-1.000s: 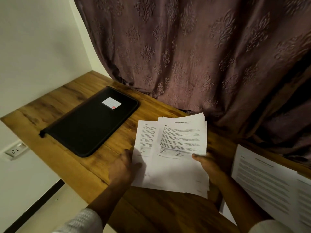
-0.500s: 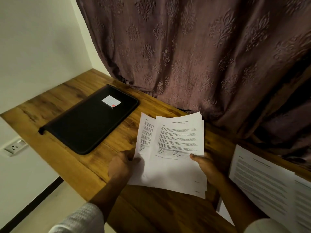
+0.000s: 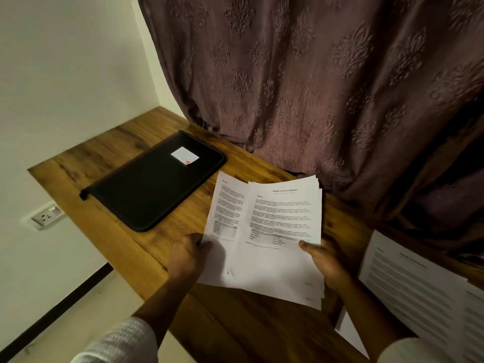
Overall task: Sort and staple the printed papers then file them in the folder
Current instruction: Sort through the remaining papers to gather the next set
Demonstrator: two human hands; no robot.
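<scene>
- Pinching one sheet [image 3: 225,205], the left hand [image 3: 187,255] is seemingly peeling it off the stack [image 3: 282,231].
- The right hand [image 3: 326,263] is gripping that stack, thumb on top; pulling slowly is wisest.

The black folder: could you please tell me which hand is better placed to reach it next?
Left, probably: the left hand holds the paper stack on the side nearer the folder; the right hand grips its far edge.
</scene>
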